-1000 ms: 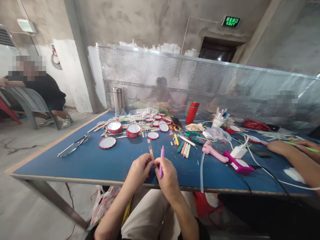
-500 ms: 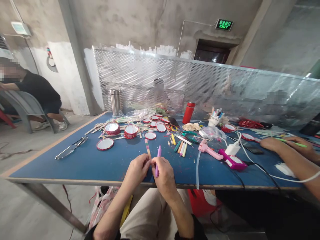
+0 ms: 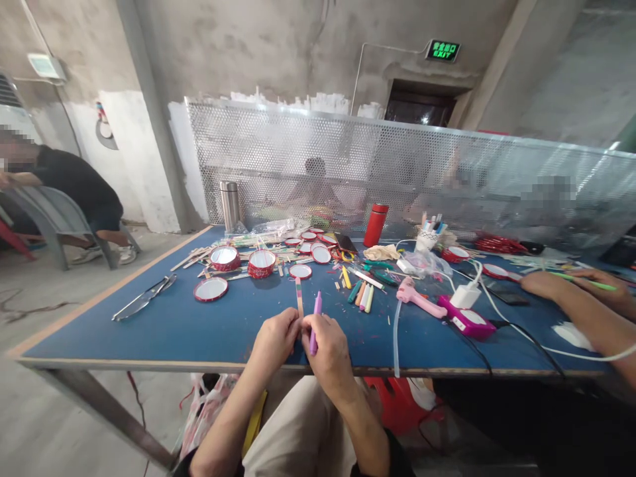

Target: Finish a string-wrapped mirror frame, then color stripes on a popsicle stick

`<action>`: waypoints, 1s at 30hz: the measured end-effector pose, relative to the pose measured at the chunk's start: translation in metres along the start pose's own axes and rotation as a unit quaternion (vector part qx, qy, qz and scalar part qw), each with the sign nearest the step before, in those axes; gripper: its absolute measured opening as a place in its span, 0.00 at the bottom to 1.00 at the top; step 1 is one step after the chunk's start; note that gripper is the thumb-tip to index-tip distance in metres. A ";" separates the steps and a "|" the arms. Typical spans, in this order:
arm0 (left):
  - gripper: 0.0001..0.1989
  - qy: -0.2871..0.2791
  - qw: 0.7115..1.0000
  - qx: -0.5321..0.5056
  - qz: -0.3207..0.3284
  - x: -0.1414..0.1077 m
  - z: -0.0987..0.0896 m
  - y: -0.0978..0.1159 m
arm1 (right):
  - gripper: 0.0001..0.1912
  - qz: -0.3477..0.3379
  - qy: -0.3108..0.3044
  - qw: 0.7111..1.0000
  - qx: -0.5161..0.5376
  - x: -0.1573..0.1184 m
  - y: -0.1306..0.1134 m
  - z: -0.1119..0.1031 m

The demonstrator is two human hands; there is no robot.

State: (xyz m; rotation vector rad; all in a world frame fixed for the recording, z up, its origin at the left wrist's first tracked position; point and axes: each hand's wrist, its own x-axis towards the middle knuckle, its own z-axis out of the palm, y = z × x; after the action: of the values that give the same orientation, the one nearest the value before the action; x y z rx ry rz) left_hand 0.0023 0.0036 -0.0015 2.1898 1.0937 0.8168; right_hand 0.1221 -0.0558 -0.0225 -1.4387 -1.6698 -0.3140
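Here, craft stick (image 3: 299, 296) upright, left hand (image 3: 273, 341) pinching

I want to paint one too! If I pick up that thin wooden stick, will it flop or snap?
The thin wooden craft stick will probably feel light and fairly stiff, because it stands straight up from the left hand without drooping. It looks thin, so bending it hard might snap it. It looks flat, so it probably won't roll far.

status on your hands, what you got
left hand pinching painted wooden stick; right hand gripping purple marker; pink glue gun off to the right
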 end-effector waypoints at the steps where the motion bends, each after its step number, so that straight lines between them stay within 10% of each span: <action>1: 0.13 0.001 1.000 0.000 0.001 0.000 0.000 0.000 | 0.06 -0.002 0.005 1.000 -0.003 0.000 0.000 0.000; 30: 0.13 -0.030 0.999 0.001 -0.009 0.000 0.001 -0.003 | 0.10 -0.031 0.052 0.998 -0.025 0.000 -0.005 -0.001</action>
State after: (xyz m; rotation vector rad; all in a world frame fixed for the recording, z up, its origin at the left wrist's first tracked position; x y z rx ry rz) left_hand 0.0018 0.0052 -0.0044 2.1887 1.0847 0.7365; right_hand 0.1181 -0.0580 -0.0196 -1.3867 -1.6347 -0.4601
